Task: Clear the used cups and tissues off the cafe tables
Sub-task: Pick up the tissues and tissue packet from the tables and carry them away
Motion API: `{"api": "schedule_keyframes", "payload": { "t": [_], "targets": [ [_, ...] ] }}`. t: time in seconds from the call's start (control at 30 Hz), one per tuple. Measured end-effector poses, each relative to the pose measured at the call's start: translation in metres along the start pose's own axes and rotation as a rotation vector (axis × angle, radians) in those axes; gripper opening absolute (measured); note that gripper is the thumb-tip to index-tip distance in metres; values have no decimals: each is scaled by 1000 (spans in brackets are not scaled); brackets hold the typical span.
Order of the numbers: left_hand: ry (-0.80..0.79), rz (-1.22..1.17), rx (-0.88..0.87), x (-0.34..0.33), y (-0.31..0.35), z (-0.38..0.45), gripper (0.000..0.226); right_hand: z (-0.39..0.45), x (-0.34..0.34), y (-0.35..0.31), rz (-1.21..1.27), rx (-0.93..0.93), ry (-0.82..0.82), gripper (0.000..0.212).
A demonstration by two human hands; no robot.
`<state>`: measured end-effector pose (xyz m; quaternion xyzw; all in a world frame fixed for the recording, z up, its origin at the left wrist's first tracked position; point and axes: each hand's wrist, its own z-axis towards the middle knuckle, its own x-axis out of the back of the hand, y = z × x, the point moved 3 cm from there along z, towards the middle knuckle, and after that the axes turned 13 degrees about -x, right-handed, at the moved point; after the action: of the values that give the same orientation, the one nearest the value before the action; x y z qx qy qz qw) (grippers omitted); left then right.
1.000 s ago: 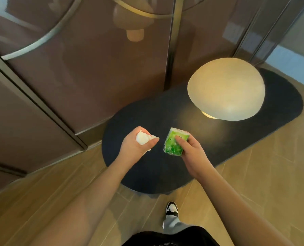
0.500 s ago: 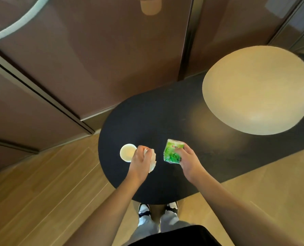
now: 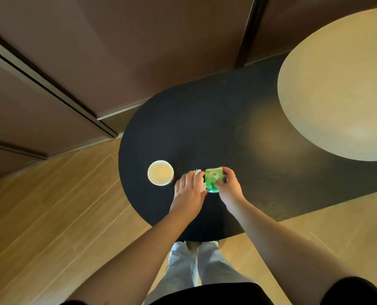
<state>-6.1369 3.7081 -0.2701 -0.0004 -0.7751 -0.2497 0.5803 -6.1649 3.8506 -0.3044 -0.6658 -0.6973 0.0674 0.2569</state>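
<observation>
Black table (image 3: 205, 128): near rounded end, far part bare. One cup (image 3: 160, 172), left. Left hand (image 3: 188, 192) closed round tissue (image 3: 198, 172); right hand (image 3: 229, 186) pinching one green packet (image 3: 213, 180).

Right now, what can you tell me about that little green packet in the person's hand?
The green packet is a small, soft-looking pack with a glossy green wrapper, a paler top and a small red mark too blurred to read. The right hand pinches it from the right side, above the dark oval table. Its left edge meets a crumpled white tissue held in the left hand. Whether it rests on the table cannot be told.
</observation>
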Motion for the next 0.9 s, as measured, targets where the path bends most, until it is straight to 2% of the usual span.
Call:
{"api": "schedule_keyframes", "payload": {
  "t": [0.1,0.23,0.5,0.67,0.8,0.9],
  "targets": [
    [37,119,-12,-7,-2,7,66,10,-2,6,-38,12,18,54],
    [-57,213,19,-23,-10,13,69,20,-1,15,-93,31,19,51],
    [-126,306,61,-41,-25,15,72,25,-6,17,-173,143,-13,37],
    [-147,319,59,-41,-27,15,79,19,-12,11,-362,274,34,47],
    [-143,330,45,-42,-30,13,85,13,-9,11,-395,305,29,52],
    [-156,330,26,-42,-28,10,87,6,-6,10,-371,312,34,48]
  ]
}}
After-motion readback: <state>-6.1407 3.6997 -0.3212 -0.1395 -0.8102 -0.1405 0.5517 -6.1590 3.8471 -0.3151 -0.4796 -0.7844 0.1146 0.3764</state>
